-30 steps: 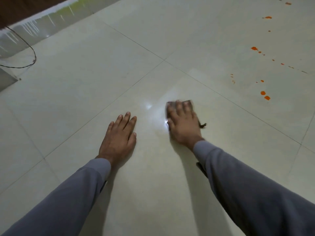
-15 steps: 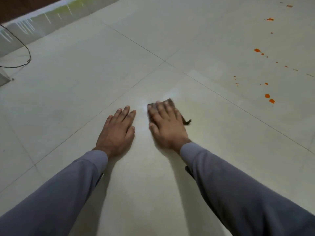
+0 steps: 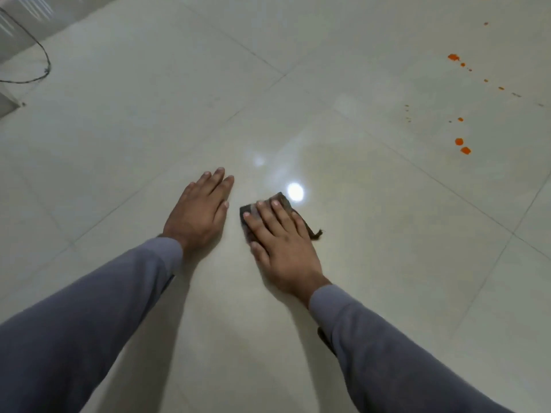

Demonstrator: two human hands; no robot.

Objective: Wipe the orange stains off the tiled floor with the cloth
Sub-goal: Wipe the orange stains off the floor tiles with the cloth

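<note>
The wiping step is in hand. The cloth, small and dark, is pressed flat on the tiled floor under the right hand. Its fingers are laid out straight on top, so the grip is released and nothing is squeezed. The left hand is also spread flat on the floor just beside the cloth, and nothing is held in it; it seems to be used for leaning.

The tile under the cloth looks shiny and clean. The orange stains are seen well apart from it, far off to the right, and they are not yet wiped. So most of the job is probably still left. Next, the cloth should be slid across the grout line to those spots and rubbed over them.

Compared with a second ago, the cloth has been pulled nearer to the body and closer to the left hand.
</note>
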